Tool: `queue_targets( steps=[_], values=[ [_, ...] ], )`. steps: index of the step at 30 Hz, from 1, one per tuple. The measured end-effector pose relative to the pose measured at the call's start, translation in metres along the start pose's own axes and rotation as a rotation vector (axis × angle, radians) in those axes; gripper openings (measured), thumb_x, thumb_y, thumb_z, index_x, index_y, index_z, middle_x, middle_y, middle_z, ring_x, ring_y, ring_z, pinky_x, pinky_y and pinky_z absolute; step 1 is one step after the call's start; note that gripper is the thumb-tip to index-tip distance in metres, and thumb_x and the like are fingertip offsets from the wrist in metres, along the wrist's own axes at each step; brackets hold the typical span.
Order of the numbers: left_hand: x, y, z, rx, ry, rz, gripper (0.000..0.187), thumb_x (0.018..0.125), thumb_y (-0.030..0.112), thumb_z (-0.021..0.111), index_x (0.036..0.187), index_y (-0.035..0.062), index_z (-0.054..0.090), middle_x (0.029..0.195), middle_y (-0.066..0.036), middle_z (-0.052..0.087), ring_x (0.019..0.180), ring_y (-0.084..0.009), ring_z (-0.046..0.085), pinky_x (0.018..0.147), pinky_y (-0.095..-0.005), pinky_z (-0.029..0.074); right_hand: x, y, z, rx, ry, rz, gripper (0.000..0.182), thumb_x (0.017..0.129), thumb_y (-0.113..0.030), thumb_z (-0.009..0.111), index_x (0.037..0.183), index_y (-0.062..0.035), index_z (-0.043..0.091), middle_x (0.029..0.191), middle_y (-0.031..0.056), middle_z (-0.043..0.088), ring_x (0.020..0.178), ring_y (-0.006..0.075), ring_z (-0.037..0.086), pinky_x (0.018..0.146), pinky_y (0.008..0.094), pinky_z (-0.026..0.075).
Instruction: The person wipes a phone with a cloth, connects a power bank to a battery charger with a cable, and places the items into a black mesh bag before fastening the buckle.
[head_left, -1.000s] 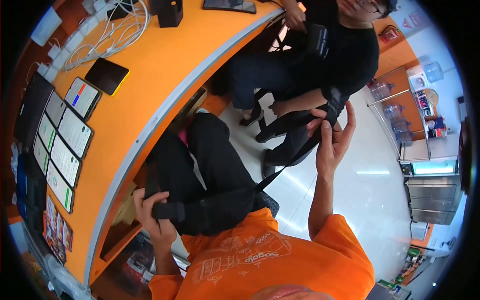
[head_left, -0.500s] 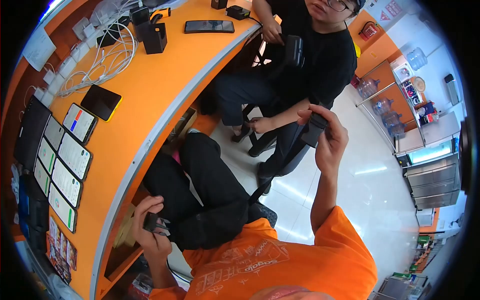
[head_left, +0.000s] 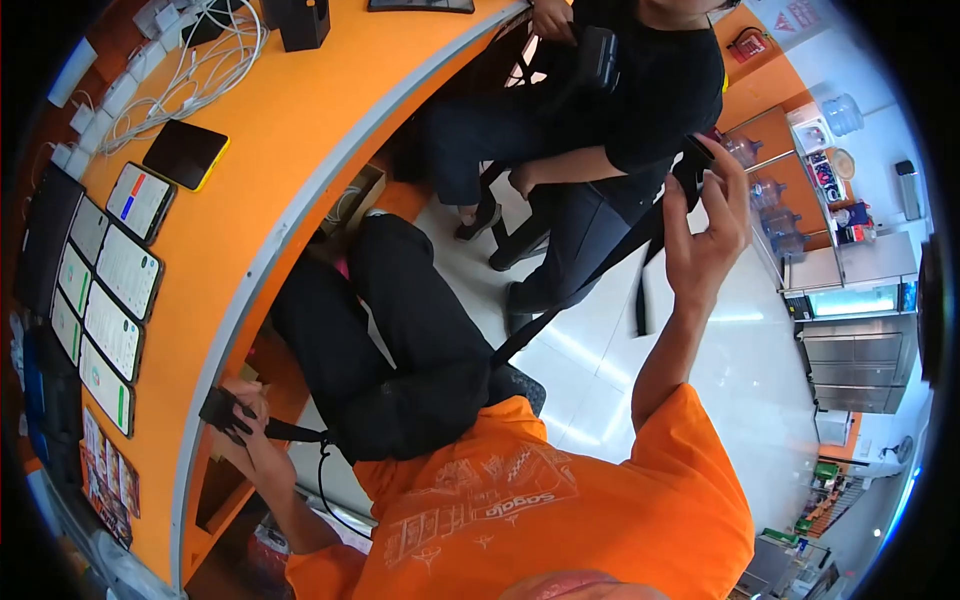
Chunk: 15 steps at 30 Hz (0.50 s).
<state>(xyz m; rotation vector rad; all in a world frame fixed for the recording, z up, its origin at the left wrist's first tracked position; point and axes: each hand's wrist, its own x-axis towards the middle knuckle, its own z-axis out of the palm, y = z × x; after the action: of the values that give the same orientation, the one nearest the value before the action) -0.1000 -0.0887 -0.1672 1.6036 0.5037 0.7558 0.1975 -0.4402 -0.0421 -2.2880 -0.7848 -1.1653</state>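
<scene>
My left hand [head_left: 262, 455], by the counter's edge, pinches a black pronged buckle half [head_left: 222, 410]. From it a black strap [head_left: 300, 433] runs toward my waist. Raised on the right, my right hand [head_left: 708, 240] has thumb and fingers closed on another black buckle piece [head_left: 697, 153]. A long black strap [head_left: 580, 285] stretches from that piece down to my waist, and a loose strap end [head_left: 641, 300] hangs beside my wrist. Across my lap lies what looks like a black waist bag [head_left: 410, 405], hard to separate from my dark trousers.
An orange counter [head_left: 260, 170] with a grey edge runs along the left. It bears several phones [head_left: 122, 270], a yellow-edged phone [head_left: 186, 154] and white cables [head_left: 190, 90]. Opposite me sits a person in black [head_left: 660, 90] holding a black case [head_left: 598, 60].
My right hand has moved up and right, pulling the strap outward. My left hand has shifted left to the counter's edge with its buckle half. The view has shifted slightly.
</scene>
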Motion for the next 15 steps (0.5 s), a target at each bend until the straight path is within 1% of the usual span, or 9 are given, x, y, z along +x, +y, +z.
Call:
queue_targets(
  steps=[1,4,5,8,10,11,14,15],
  values=[
    [0.001,0.0,0.0,-0.016,-0.007,-0.028,0.025,0.11,0.025,0.047,0.109,0.0019,0.057,0.079,0.0,0.04,0.069,-0.0086,0.037,0.065,-0.0246,0.03,-0.002,0.001,0.003,0.106,-0.021,0.057,0.015,0.087,-0.003,0.074,0.101,0.0004,0.077,0.108,0.0138,0.074,0.094,0.0221,0.072,0.077,0.0299,0.057],
    [0.003,0.007,0.012,0.087,0.008,0.004,0.024,0.111,0.025,0.045,0.109,0.0029,0.056,0.08,0.0,0.04,0.07,-0.0087,0.037,0.065,-0.025,0.03,-0.014,0.002,0.011,0.282,-0.15,0.227,0.029,0.09,0.002,0.067,0.117,-0.0014,0.075,0.111,0.0143,0.076,0.105,0.0224,0.074,0.087,0.0299,0.058],
    [0.004,0.008,0.015,0.104,-0.007,0.014,0.024,0.111,0.024,0.045,0.11,0.0031,0.056,0.08,0.0,0.04,0.07,-0.0086,0.037,0.065,-0.0249,0.03,-0.016,-0.004,0.015,0.359,-0.116,0.264,0.035,0.093,0.0,0.063,0.127,-0.0035,0.073,0.091,0.0096,0.076,0.088,0.0186,0.073,0.077,0.0275,0.056],
    [0.009,0.009,0.02,0.14,-0.057,0.036,0.024,0.112,0.024,0.044,0.111,0.0033,0.055,0.081,0.0,0.04,0.071,-0.0083,0.038,0.065,-0.0247,0.03,-0.013,-0.001,0.016,0.266,-0.139,0.21,0.033,0.097,-0.006,0.06,0.128,-0.0036,0.072,0.079,0.0058,0.07,0.069,0.0142,0.065,0.065,0.0243,0.05],
    [0.012,0.009,0.021,0.149,-0.097,0.039,0.024,0.112,0.025,0.043,0.112,0.003,0.054,0.082,0.0,0.04,0.072,-0.0079,0.038,0.065,-0.0245,0.03,-0.013,0.001,0.02,0.435,-0.126,0.302,0.034,0.098,-0.009,0.059,0.13,-0.0039,0.072,0.073,0.0041,0.065,0.062,0.0122,0.058,0.061,0.0236,0.044],
    [0.013,0.009,0.023,0.11,-0.076,0.032,0.024,0.111,0.024,0.044,0.11,0.0025,0.056,0.081,0.0,0.041,0.071,-0.0082,0.038,0.065,-0.0251,0.029,-0.013,0.003,0.023,0.518,-0.121,0.349,0.035,0.099,-0.011,0.059,0.13,-0.004,0.071,0.071,0.0033,0.062,0.058,0.0112,0.054,0.058,0.0233,0.042],
    [0.015,0.009,0.026,0.034,-0.044,0.017,0.025,0.11,0.021,0.045,0.107,0.0014,0.059,0.079,0.0,0.044,0.069,-0.0087,0.038,0.064,-0.0263,0.029,-0.011,0.002,0.031,0.572,-0.134,0.482,0.035,0.099,-0.017,0.065,0.13,-0.0039,0.071,0.068,0.0025,0.061,0.056,0.0093,0.052,0.055,0.0226,0.04],
    [0.016,0.007,0.024,0.036,-0.052,0.017,0.024,0.11,0.021,0.045,0.107,0.0012,0.059,0.079,0.0,0.044,0.07,-0.0087,0.038,0.064,-0.0263,0.029,-0.01,0.002,0.033,0.524,-0.158,0.551,0.036,0.099,-0.02,0.066,0.131,-0.0043,0.071,0.067,0.0025,0.059,0.055,0.0085,0.051,0.054,0.0226,0.039]
  ],
)
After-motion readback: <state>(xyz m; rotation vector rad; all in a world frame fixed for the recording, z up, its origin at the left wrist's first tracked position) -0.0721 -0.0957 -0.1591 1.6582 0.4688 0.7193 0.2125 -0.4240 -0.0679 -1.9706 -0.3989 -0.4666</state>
